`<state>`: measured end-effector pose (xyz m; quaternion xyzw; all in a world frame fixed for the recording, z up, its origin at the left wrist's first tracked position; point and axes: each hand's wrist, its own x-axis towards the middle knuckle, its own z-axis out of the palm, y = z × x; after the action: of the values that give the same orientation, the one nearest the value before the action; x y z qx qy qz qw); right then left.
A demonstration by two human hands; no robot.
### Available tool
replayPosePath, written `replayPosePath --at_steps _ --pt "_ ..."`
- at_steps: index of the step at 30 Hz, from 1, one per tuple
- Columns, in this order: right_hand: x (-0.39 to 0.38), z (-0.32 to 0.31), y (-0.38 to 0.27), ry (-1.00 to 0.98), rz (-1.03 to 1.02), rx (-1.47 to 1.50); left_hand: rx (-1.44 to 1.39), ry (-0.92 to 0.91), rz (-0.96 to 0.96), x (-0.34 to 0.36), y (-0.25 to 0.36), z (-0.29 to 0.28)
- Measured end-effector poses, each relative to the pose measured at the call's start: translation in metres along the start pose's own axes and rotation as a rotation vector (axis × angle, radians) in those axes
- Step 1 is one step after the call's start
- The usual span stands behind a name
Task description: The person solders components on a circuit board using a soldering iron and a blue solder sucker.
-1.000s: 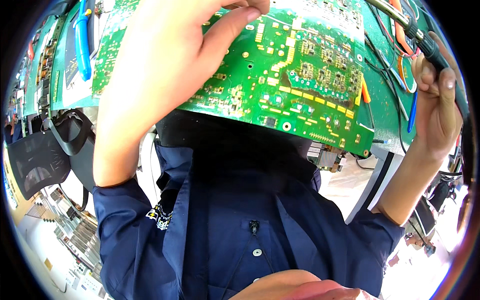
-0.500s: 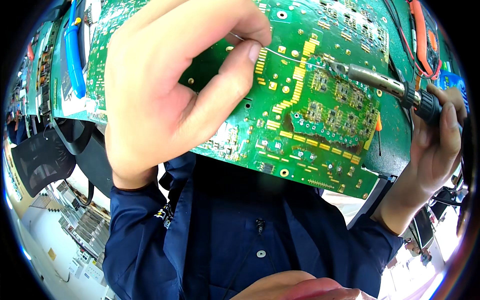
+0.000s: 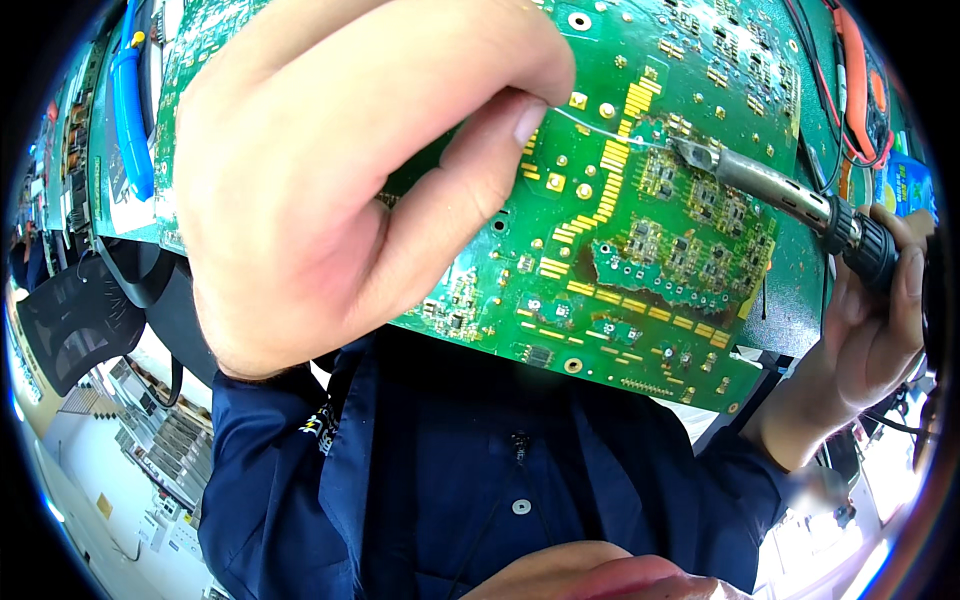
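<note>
A large green circuit board with gold pads and small chips spreads out in front of me. Between thumb and forefinger, my left hand pinches a thin strand of solder wire, whose free end reaches to the right over the board. My right hand is closed round the dark handle of a soldering iron. The iron's tip meets the board, or hovers just over it, beside the wire's end near a brown, scorched-looking patch. Part of the board's left side is hidden behind my left hand.
A blue-handled tool lies at the left, close to a row of parts along the bench. On the right are an orange-and-black meter with red and black leads, and a blue packet. A black chair stands at lower left.
My left hand appears slightly lower and its fingertips nearer the iron's tip, with less wire showing between. The board and iron have shifted a little right and down in view.
</note>
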<state>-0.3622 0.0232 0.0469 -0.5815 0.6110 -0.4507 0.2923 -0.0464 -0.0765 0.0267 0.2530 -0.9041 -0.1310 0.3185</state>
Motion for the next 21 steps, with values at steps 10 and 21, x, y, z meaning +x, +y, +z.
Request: replayPosePath --at_steps 10,21 --pt "-0.001 -0.009 -0.004 -0.036 0.005 -0.098 0.038 -0.032 0.008 -0.002 0.001 0.0" --pt "-0.018 0.005 -0.013 0.21 0.247 0.006 -0.032 0.115 0.002 -0.007 -0.001 0.011"
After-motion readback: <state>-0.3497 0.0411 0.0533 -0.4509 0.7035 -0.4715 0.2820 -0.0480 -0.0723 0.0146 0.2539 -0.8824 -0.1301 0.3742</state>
